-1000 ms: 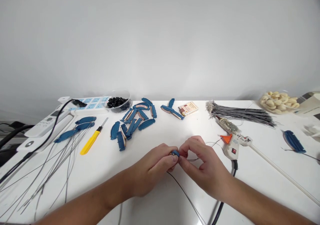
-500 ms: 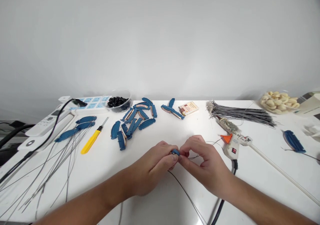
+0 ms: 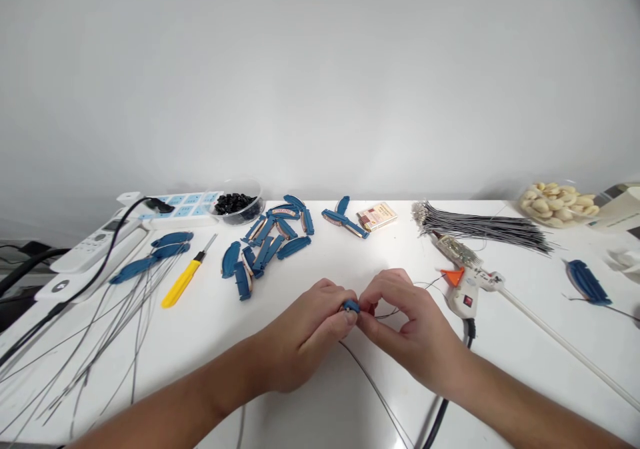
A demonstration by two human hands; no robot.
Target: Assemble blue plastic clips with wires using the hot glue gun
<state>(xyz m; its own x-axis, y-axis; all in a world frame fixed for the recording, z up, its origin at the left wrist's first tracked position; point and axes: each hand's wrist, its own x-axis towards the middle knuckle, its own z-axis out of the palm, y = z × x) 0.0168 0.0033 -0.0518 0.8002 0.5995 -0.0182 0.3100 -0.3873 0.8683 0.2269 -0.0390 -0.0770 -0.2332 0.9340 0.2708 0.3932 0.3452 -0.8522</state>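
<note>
Low over the table's front half, my left hand (image 3: 310, 332) is closed around a small blue curved piece (image 3: 351, 306). Only one end of it shows between thumb and forefinger; the fingers hide the rest. My right hand (image 3: 405, 326) pinches thumb and forefinger together right against that end. A thin dark wire (image 3: 387, 315) comes out behind these fingertips and seems held in the pinch. Another length of thin wire (image 3: 370, 379) runs from under my left hand toward the front edge.
Behind my hands lie a pile of blue pieces (image 3: 260, 252), a small box (image 3: 377, 216) and a clear tub of black bits (image 3: 237, 204). Leftward are a yellow-handled screwdriver (image 3: 183, 281) and power strips (image 3: 193, 206). Rightward are a glue gun (image 3: 465, 292), a wire bundle (image 3: 487, 226) and a bowl of pale shells (image 3: 557, 202).
The blue piece has turned very slightly in my left fingers. The wire under my left hand has shifted a little to the right. My right hand stays almost still.
</note>
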